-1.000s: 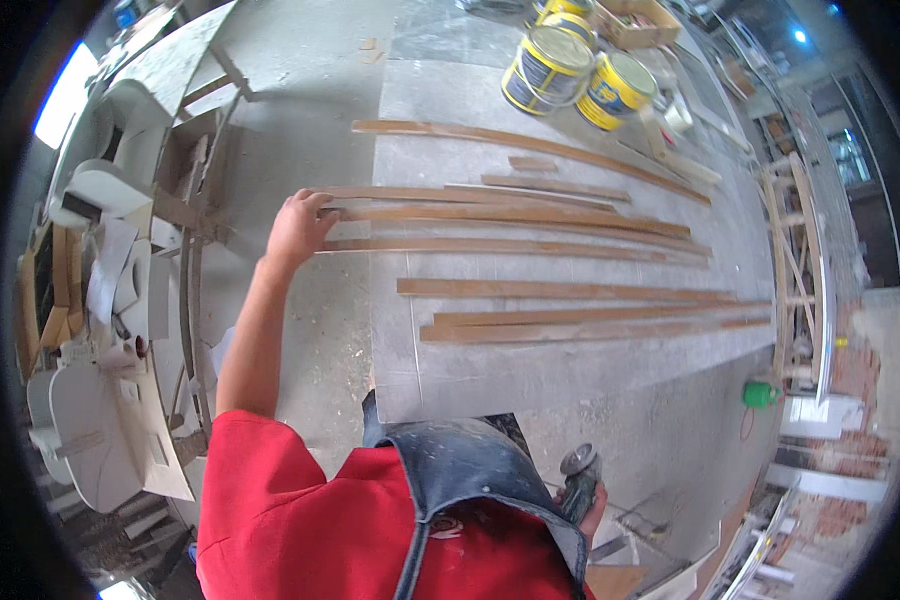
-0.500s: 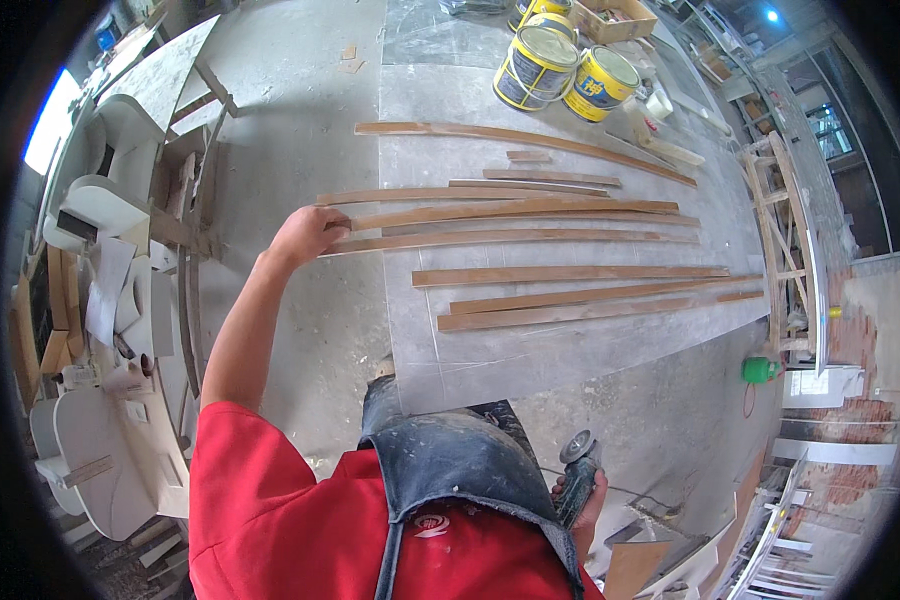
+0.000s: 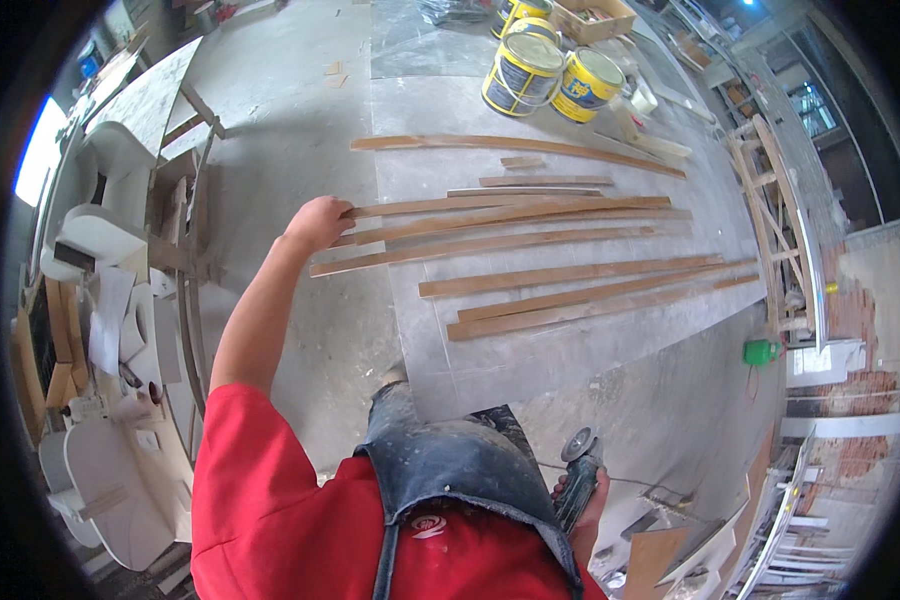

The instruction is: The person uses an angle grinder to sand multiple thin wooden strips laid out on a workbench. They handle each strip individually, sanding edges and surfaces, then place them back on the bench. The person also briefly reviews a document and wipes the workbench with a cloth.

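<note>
Marking the left hand point(image 3: 320, 222) at the left end of a narrow brown wooden strip point(image 3: 420, 207), we can't tell if it's pinched. Strip runs rightward over the flat grey panel point(image 3: 530, 370). Right hand point(image 3: 592, 506), farther off, grips a dark-bodied disc grinder point(image 3: 575, 492).

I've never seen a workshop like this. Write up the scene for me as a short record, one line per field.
Left hand: at the left ends of brown strips; its exact grip is hidden
Right hand: holding a handheld grinder, its disc uppermost in the picture
Work surface: grey worktop, with several strips lying roughly crosswise, some overhanging its left edge
Far end: yellow-and-dark buckets and a wooden box
Clothing: red shirt, dark apron
</note>
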Action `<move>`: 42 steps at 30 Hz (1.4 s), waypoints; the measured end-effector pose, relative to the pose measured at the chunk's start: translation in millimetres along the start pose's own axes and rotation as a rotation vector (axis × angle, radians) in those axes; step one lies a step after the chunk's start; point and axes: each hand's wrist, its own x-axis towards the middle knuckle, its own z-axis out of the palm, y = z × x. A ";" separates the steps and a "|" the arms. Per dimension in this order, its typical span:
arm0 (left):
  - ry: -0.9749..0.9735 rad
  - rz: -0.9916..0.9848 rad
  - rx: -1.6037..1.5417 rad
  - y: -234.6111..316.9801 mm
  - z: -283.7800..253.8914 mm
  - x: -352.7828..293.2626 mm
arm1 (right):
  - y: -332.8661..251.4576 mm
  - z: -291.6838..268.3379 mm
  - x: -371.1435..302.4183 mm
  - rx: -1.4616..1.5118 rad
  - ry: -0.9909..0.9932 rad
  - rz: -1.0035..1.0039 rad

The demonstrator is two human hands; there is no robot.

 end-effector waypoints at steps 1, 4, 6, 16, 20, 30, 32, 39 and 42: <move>-0.030 -0.004 -0.048 -1.3 -1.1 2.4 | 1.5 -0.2 1.0 0.013 -0.009 0.003; -0.095 -0.018 -0.148 -4.3 -9.0 1.3 | 6.7 -4.0 4.7 0.020 0.003 0.021; -0.110 0.003 -0.139 -4.7 -10.9 3.8 | 7.4 -1.1 5.8 0.020 0.006 0.039; -0.004 0.038 -0.114 -16.1 -8.3 -6.5 | 0.5 5.7 12.3 0.020 0.025 0.055; -0.140 -0.058 -0.173 -23.8 -46.1 -4.4 | -5.8 19.1 4.5 -0.023 0.027 0.039; 0.278 0.120 0.064 0.0 -17.7 137.8 | -13.3 39.6 -13.0 -0.090 0.071 -0.031; 0.123 0.026 0.026 7.7 -19.4 154.0 | -10.6 38.0 -17.5 -0.067 0.074 -0.056; -0.049 0.141 -0.070 30.2 -41.9 154.9 | 9.5 38.3 -30.6 0.027 0.146 -0.077; -0.120 0.129 -0.092 35.1 -52.8 145.8 | 10.3 43.6 -27.8 0.050 0.123 -0.078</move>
